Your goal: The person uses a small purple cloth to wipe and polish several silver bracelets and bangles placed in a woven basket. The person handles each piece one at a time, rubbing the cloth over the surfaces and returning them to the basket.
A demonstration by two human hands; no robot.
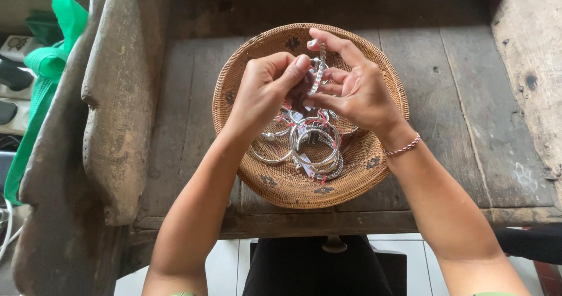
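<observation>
A round woven basket (275, 182) rests on a worn wooden table (462, 120). Several silver bangles (315, 147) with small tags lie in a pile inside it. Above the basket, my right hand (357, 85) pinches a silver cuff bracelet (319, 68) between thumb and fingers, standing it upright. My left hand (266, 88) is curled beside it, thumb and fingertips pressed against the same bracelet. A thin pink and white cord bracelet (403, 149) circles my right wrist.
A thick carved wooden slab (114, 109) stands along the table's left side. Green fabric (50, 62) hangs beyond it at far left. A rough wooden wall (530, 68) borders the right. White floor tiles (225, 267) show below the table's front edge.
</observation>
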